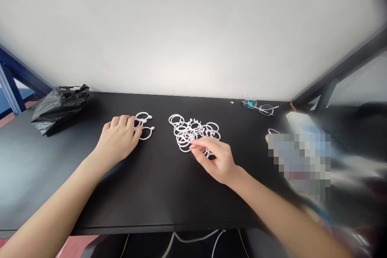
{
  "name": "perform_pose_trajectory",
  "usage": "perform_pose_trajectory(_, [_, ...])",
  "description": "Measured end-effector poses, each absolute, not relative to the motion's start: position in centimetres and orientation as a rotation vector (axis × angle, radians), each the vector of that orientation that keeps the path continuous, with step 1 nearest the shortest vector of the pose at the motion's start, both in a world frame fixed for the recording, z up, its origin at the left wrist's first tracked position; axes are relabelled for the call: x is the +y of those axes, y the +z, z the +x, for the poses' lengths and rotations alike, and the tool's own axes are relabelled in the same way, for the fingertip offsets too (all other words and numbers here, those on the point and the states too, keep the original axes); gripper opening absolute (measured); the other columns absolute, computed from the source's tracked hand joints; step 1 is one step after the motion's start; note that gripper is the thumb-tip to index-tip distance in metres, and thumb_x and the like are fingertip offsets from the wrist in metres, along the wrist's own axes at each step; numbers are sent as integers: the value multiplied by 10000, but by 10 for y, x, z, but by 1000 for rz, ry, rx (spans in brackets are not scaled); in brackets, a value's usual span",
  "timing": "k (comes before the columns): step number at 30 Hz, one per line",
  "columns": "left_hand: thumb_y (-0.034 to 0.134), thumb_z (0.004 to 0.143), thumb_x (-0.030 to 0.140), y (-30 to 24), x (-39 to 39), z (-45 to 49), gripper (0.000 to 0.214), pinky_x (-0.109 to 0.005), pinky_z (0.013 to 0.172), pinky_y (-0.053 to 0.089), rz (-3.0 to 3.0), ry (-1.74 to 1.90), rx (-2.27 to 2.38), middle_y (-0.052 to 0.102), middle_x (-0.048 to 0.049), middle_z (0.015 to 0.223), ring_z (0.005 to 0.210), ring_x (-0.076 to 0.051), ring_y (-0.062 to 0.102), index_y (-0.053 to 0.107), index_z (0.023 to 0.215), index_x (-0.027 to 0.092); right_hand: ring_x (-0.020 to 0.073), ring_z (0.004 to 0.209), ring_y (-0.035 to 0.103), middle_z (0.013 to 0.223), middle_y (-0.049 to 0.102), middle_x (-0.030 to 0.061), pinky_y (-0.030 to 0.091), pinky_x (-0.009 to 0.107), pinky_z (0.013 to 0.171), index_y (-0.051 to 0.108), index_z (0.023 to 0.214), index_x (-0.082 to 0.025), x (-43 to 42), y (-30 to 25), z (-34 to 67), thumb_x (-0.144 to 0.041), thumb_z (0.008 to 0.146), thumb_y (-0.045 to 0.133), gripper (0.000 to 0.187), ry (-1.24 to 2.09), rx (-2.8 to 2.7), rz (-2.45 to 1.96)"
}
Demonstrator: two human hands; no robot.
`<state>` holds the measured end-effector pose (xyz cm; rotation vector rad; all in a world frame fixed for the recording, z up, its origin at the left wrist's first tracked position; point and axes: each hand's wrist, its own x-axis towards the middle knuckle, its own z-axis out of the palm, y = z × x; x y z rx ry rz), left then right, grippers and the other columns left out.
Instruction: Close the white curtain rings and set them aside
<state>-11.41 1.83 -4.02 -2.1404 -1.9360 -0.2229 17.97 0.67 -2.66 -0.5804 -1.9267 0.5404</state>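
Note:
A pile of several white plastic rings (187, 131) lies at the middle of the black table (157, 185). My right hand (216, 159) rests at the pile's near edge, fingers curled and pinching one white ring. To the left, a small group of white rings (145, 125) lies apart from the pile. My left hand (119, 137) lies over the left side of that group, fingers bent and touching the rings there.
A crumpled black plastic bag (59, 107) sits at the table's back left. Eyeglasses (260, 107) lie at the back right near the white wall. A blurred-out item (299, 161) lies at the right. Cables (193, 240) hang below the table's front edge.

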Motion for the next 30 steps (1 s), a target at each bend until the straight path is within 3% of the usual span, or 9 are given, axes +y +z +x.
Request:
perform_pose_trajectory(4, [341,972,404,-36,17,-105,505,-564,868,453,-2151,-318,-1910,553,-269,1252,1157,-439,513,501,1295,50,134,666,666,802,717,40,595,264,606,660,1056,-173,6,-26,179,-158,920,552,173,554,-1926,-568])
perform_pose_trajectory(9, [365,997,377,-32,14,-76,493,-508,1078,366,-2598,-573,-1616,443,-170,1454,1323,-318,428,355,1438,157,135,661,662,797,715,46,588,263,601,663,1040,-171,6,-26,178,-157,919,553,164,525,-1936,-604])
perform_pose_trajectory(13, [353,1012,341,-37,9,-59,520,-520,1153,283,-2920,-507,-1413,354,-121,1546,1426,-279,313,250,1508,221,130,636,649,790,705,46,579,256,591,667,1022,-168,7,-26,178,-156,918,555,154,507,-1939,-629])
perform_pose_trajectory(21, [421,989,348,-29,14,-64,455,-498,1090,395,-2978,-651,-1421,400,-140,1513,1352,-302,426,434,1425,218,124,604,625,769,693,34,560,249,569,674,994,-182,9,-24,179,-154,915,539,158,487,-1917,-656])
perform_pose_trajectory(25, [411,989,386,-32,25,-68,455,-557,1132,308,-2916,-567,-1421,367,-118,1538,1375,-314,394,451,1419,243,120,601,619,764,688,32,555,244,563,670,986,-180,9,-24,179,-132,909,542,157,492,-1910,-643])
perform_pose_trajectory(30, [376,1002,388,-35,31,-71,413,-563,1145,287,-2944,-523,-1425,491,-120,1453,1319,-273,473,506,1354,216,123,596,615,757,688,34,556,249,564,676,967,-177,9,-22,179,-149,915,539,149,489,-1908,-653])
